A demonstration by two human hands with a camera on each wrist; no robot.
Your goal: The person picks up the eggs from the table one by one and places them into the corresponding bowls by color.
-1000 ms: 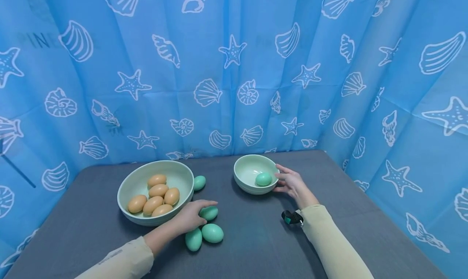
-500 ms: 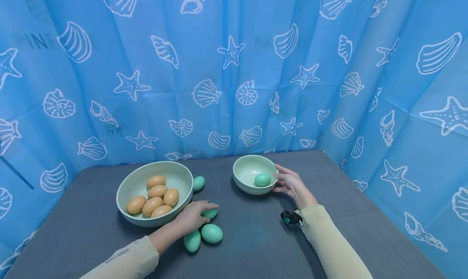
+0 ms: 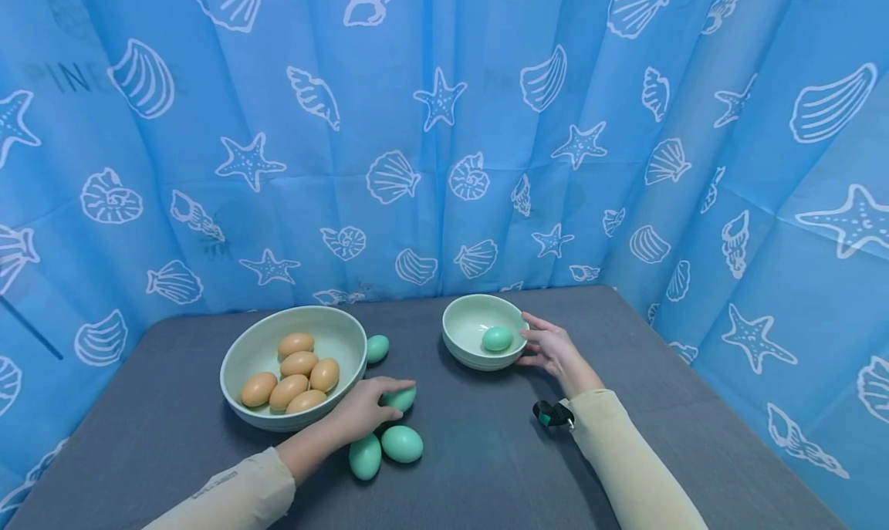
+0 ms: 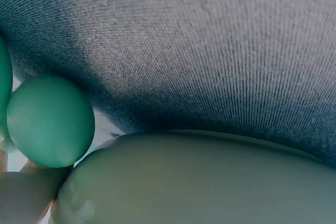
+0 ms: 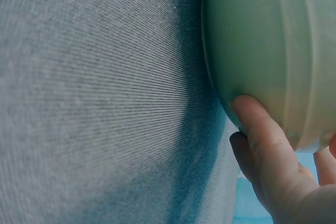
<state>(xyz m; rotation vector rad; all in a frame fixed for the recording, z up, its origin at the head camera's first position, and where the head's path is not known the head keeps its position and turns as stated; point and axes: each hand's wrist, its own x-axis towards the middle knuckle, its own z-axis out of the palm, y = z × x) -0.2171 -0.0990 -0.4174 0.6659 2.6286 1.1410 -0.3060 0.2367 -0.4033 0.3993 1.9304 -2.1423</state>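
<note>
My left hand (image 3: 363, 412) pinches a green egg (image 3: 400, 398) between thumb and fingers, beside the large pale green bowl (image 3: 238, 360); part of the egg is hidden behind the fingers. Two more green eggs, a left one (image 3: 365, 457) and a right one (image 3: 402, 443), lie on the table just nearer than the hand. My right hand (image 3: 552, 346) holds the right side of a small pale green bowl (image 3: 464, 325), in which one green egg (image 3: 497, 339) rests. In the right wrist view, a digit (image 5: 260, 124) presses against this bowl's outer wall (image 5: 247, 40).
Several brown eggs (image 3: 295, 387) lie inside the large bowl. Another green egg (image 3: 378, 349) sits on the table by that bowl's right side. A black strap (image 3: 552, 413) hangs at the right sleeve. Behind the grey table (image 3: 479, 468) hangs a blue curtain (image 3: 444, 152) with shells.
The left hand shifts slightly about the green egg, which sits a little farther from the two nearer eggs than before. The egg in the small bowl rolls slightly left. The right hand stays put.
</note>
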